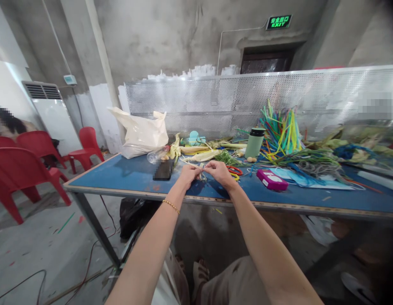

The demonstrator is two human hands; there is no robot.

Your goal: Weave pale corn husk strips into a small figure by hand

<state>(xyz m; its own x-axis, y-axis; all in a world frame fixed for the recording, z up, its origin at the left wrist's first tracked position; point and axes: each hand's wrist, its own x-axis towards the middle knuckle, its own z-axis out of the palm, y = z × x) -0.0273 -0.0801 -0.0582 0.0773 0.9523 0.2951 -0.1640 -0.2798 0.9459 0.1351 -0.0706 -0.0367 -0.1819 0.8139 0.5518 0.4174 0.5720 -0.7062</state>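
Note:
Over the near edge of the blue table (120, 176), my left hand (190, 174) and my right hand (220, 173) almost meet. Both are closed, thumb against fingers, on a thin pale strip (187, 162) that looks like plant husk. Its lower part is small and blurred between the fingertips. Just beyond the hands lie pale husks (204, 156) and green plant strands (227, 158). Red (235, 169) and yellow (233, 176) loop handles, perhaps of scissors, show beside my right hand. A dark phone (163, 170) rests left of my left hand.
A white plastic bag (142, 133) and a clear bottle (154, 156) stand at left. To the right are a green flask (255, 144), a purple box (271, 180), a blue face mask (306, 178) and bright strips (287, 133). A perforated metal screen (190, 99) bounds the back.

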